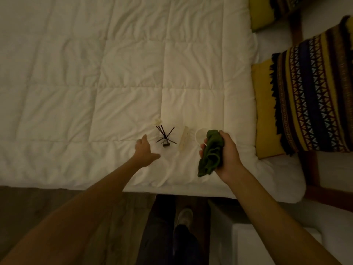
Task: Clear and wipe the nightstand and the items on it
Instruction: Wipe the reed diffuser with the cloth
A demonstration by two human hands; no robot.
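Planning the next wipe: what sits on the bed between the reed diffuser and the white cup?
Head view: one pale stick-shaped item lies between the reed diffuser and the white cup.

On the quilt (114, 73), the reed diffuser (165, 137) is located just right of the left hand (144, 152) fingertips; the cup (199, 136) lies beside the right hand (227, 153) fingers.

Wide bare quilt (95, 73) left and beyond the items, open for a hand; diffuser (165, 137), pale block (183, 138) and cup (200, 137) sit in a tight row near the bed edge, narrow gaps between; pillows (309, 104) block the right
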